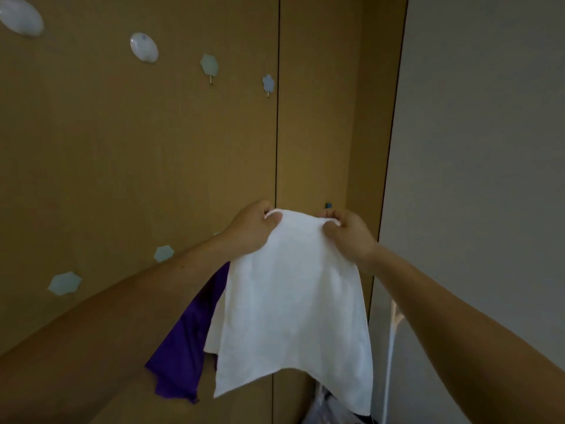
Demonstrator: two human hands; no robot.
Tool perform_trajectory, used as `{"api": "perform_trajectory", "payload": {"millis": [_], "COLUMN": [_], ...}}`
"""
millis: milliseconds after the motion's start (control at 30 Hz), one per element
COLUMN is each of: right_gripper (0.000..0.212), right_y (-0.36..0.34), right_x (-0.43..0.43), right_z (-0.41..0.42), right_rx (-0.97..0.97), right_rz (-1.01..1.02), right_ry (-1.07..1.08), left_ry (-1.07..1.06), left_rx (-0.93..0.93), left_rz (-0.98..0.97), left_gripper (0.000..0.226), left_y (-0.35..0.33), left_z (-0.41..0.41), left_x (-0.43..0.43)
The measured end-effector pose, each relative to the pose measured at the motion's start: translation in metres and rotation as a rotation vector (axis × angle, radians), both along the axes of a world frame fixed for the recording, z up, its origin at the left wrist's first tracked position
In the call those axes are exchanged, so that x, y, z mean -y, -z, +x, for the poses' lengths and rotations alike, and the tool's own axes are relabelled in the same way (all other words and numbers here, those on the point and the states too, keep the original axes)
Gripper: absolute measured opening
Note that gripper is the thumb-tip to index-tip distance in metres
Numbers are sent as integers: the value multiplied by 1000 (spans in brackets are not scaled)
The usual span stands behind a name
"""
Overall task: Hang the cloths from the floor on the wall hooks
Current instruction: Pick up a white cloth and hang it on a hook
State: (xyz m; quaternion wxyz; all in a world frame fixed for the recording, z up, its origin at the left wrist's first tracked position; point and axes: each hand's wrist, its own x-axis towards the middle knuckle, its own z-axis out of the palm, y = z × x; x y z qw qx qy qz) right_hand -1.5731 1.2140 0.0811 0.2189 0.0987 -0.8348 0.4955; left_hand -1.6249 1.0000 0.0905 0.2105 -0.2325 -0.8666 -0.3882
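You hold the white cloth (290, 301) up in front of the wood wall (122, 148). Your left grip (255, 229) pinches its top left corner and your right grip (348, 234) pinches its top right corner, with the top edge stretched between them. The rest hangs free across the wall's panel seam (276, 133). A purple cloth (183, 347) hangs just behind it, its top hidden by your left forearm. A teal hook (328, 205) sits just above your right grip. Pale hooks (208, 65) line the wall's upper left.
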Motion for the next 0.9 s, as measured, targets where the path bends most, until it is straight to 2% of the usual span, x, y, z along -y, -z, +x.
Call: {"api": "perform_trajectory", "payload": {"millis": [100, 233, 400, 500, 700, 833, 900], "right_gripper": [19, 33, 15, 17, 22, 24, 28], "right_y": [-24, -45, -71, -89, -133, -172, -190], "right_x": [16, 26, 25, 24, 14, -3, -12], "right_z": [-24, -57, -108, -142, -216, -274, -303], "right_rx": [-45, -40, -103, -136, -240, -197, -184], "right_rz": [-95, -94, -184, -168, -106, -2, -39], "right_ry": [-27, -51, -67, -84, -92, -138, -159], "left_ry": [-37, -50, -32, -90, -200, -320, -367], "left_rx": [-109, -197, -168, -179, -324, -430, -491], "left_rz": [-45, -72, -42, -58, -111, -158, -190], "left_gripper": [32, 32, 34, 37, 31, 29, 27], "left_y": [-24, -51, -76, -97, -145, -177, -192], "left_z": [-27, -54, -91, -119, -171, -213, -233], "left_x": [3, 10, 18, 20, 9, -3, -10]}}
